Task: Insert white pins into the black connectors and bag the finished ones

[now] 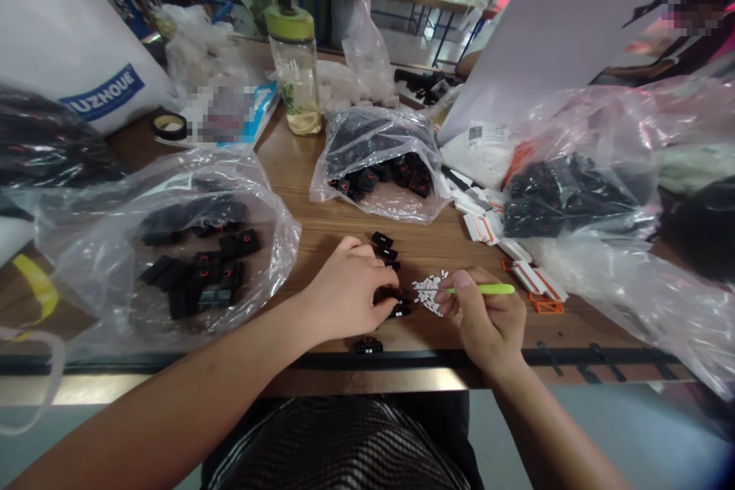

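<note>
My left hand (351,287) rests on the table with its fingers curled round a small black plastic part (395,295), which they partly cover. Other black parts (382,239) lie in a rough column above and below those fingers. Between my hands is a small heap of tiny white pieces (426,292). A slim yellow-green pen-like tool (488,289) is pinched in my right hand (488,314), its thin end pointing left over the heap. Whether the tip carries a piece is too small to tell. One black block (368,345) sits near the table's front edge.
Clear bags of black parts lie at the left (276,245), at centre back (396,207) and at the right (643,138). White-and-orange strips (482,228) lie right of centre. A green-lidded bottle (295,76) and a roll of black tape (169,125) stand farther back.
</note>
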Demonstrator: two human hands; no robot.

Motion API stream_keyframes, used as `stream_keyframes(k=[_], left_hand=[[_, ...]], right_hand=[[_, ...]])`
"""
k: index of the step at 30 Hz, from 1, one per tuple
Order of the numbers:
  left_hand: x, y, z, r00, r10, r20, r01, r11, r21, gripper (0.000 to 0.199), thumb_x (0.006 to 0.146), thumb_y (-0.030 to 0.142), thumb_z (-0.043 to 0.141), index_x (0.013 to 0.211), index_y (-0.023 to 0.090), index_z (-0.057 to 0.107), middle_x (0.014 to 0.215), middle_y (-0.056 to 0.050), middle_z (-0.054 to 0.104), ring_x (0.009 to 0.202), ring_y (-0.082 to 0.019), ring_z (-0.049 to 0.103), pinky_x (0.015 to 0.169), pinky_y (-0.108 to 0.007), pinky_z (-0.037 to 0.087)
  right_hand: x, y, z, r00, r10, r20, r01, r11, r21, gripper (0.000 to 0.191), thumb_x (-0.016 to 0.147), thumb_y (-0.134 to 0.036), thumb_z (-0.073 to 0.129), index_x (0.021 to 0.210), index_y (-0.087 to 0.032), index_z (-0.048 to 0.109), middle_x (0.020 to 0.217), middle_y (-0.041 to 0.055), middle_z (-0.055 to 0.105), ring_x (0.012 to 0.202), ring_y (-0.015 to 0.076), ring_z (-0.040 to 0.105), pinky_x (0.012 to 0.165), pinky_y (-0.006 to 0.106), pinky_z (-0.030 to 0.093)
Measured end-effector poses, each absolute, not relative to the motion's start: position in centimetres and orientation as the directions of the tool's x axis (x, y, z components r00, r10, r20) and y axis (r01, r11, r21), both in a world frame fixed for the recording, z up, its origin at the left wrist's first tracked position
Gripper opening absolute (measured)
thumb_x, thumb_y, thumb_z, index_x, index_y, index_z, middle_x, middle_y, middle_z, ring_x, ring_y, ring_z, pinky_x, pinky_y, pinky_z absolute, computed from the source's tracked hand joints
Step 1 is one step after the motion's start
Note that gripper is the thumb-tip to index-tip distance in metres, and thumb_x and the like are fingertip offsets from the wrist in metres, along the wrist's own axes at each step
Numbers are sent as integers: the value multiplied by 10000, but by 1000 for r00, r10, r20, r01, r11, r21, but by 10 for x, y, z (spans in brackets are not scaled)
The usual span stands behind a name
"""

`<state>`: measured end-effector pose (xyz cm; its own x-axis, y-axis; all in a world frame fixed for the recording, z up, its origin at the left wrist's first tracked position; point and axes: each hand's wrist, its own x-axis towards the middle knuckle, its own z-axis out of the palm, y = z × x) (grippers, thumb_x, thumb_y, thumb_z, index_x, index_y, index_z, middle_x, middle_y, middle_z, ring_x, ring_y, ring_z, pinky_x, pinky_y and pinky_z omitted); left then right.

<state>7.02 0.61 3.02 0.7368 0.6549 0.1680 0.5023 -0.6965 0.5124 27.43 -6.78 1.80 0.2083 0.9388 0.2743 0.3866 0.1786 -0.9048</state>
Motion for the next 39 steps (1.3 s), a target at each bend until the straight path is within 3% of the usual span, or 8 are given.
stream_keyframes(k=[7,18,23,28,39], left_hand=[[70,9,27,769,611,190,486,-751,447,138,906,293,622,930,234,744,809,6,731,861,-202,592,912,-411,323],[74,9,29,741,655,150,555,-723,412,258,986,265,490,884,212,721,845,-24,725,843,-211,607,859,-401,356],[73,10,23,742,643,188,519,-729,446,196,934,374,608,1007,227,715,909,-19,724,914,-231,611,881,-409,354],[75,10,17,759,630,166,514,-736,441,118,921,283,633,992,241,718,896,-1,727,913,-223,607,875,-406,340],[76,7,16,740,648,183,524,-725,447,103,914,285,634,942,236,719,859,-1,720,884,-223,599,858,-409,340]], right_hand=[[272,-61,22,221,927,302,424,188,-886,409,978,-335,529,639,-168,686,630,28,677,468,94,586,450,210,480],[272,-56,14,235,940,249,453,121,-883,436,975,-396,530,640,-164,682,628,35,663,463,109,587,435,224,467],[272,-53,14,185,943,276,518,145,-843,402,985,-354,516,677,-162,689,617,20,655,480,106,602,470,222,476],[270,-54,14,215,926,309,477,177,-861,417,982,-349,523,641,-166,678,640,30,672,469,104,598,458,220,477],[265,-58,15,202,929,311,455,192,-869,387,982,-338,515,677,-172,687,625,23,670,460,112,604,437,219,485]])
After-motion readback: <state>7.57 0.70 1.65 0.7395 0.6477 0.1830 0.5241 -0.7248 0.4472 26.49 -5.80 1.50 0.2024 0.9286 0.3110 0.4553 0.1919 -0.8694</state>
